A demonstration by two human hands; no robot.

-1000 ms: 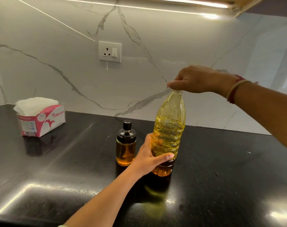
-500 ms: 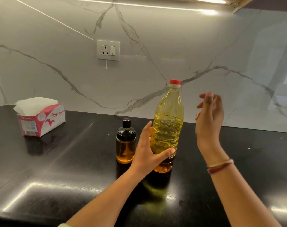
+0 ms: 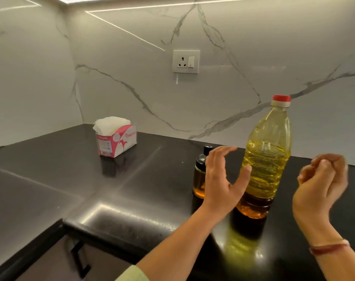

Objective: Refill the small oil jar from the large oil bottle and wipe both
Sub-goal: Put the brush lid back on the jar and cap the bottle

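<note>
Bottle (image 3: 268, 159) upright on worktop (image 3: 132, 189), cap (image 3: 281, 99) on, lidded jar (image 3: 199, 179) just beside. Seemingly at the opening step: calls for a grip round the body and a twist at the cap. Left fingers (image 3: 219, 156) spread wide near the bottle, holding nothing; right fingers (image 3: 324, 162) loosely curled, apart, nothing seen inside.
</note>
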